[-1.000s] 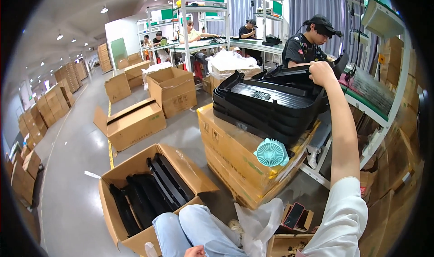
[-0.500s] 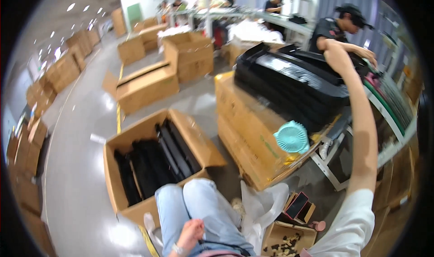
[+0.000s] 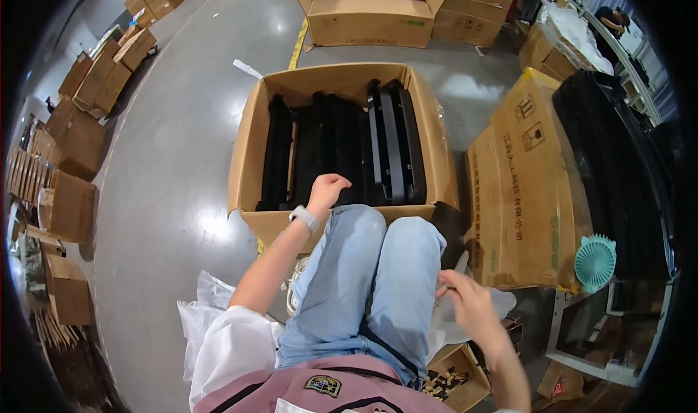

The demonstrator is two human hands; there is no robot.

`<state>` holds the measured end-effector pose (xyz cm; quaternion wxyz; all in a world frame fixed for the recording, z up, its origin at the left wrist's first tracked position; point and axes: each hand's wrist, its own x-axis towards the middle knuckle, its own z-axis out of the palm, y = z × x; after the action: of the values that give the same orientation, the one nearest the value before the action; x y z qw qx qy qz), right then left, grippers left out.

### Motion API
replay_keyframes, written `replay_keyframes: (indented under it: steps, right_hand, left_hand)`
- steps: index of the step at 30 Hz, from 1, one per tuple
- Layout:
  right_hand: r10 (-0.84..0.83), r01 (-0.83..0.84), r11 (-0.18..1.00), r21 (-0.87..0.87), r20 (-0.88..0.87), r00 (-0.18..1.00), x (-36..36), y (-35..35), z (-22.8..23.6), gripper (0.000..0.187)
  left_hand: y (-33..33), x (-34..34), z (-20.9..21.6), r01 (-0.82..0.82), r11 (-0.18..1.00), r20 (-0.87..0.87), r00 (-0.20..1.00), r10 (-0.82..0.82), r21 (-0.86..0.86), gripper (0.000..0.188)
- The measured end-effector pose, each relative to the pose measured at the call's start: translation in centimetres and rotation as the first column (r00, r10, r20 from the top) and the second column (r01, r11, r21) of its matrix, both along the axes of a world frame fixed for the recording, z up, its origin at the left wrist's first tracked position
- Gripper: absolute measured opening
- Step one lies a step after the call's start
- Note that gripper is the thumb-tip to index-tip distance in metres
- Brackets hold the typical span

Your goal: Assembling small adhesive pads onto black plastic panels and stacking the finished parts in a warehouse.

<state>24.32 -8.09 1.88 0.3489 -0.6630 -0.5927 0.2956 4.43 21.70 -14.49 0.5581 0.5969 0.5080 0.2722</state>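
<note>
Over the near rim of an open cardboard box point(image 3: 342, 215) I hold my left hand point(image 3: 329, 193), its fingers bunched together with nothing showing in them. Black panels point(image 3: 392, 147) stand on edge in the box, smooth ones at its right side. Darker, fuzzy-looking black pieces point(image 3: 331, 140) fill the middle and left. Beside my right knee is my right hand point(image 3: 469, 302), fingers loosely bent and apart, nothing visible in it. It is nearest to a pale plastic bag point(image 3: 498, 297) and a small open carton point(image 3: 465, 387) of small black and tan pieces.
To the right, a large taped carton point(image 3: 509, 195) stands beside a stack of black trays point(image 3: 618, 173). A turquoise fan point(image 3: 595, 262) is at its near corner. Another open carton point(image 3: 367, 24) lies ahead. Boxes point(image 3: 73, 206) line the left. A person point(image 3: 611, 22) works far right.
My view has swung down and left toward the box. My right hand has come back from the tray stack to beside my knee. My left hand has moved forward from my lap to the box rim.
</note>
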Motion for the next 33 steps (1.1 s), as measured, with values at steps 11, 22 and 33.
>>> replay_keyframes:
  steps: [11,22,33]
  right_hand:
    - [-0.587,0.467,0.791,-0.395,-0.271,0.763,-1.4,-5.5,-8.6,0.018]
    - [-0.665,0.573,0.729,-0.375,-0.186,0.723,-0.8,-4.7,-9.9,0.016]
    - [-0.545,0.529,0.837,-0.143,-0.13,0.828,-2.3,-4.4,-7.0,0.009]
  left_hand:
    - [10.5,14.0,-13.3,0.187,0.982,-0.484,0.86,-0.16,0.008,0.054]
    - [10.8,15.9,-9.6,0.13,0.949,0.402,0.916,-0.004,-0.288,0.021]
    - [9.9,9.7,2.2,0.008,0.962,0.515,0.846,0.138,-0.272,0.014]
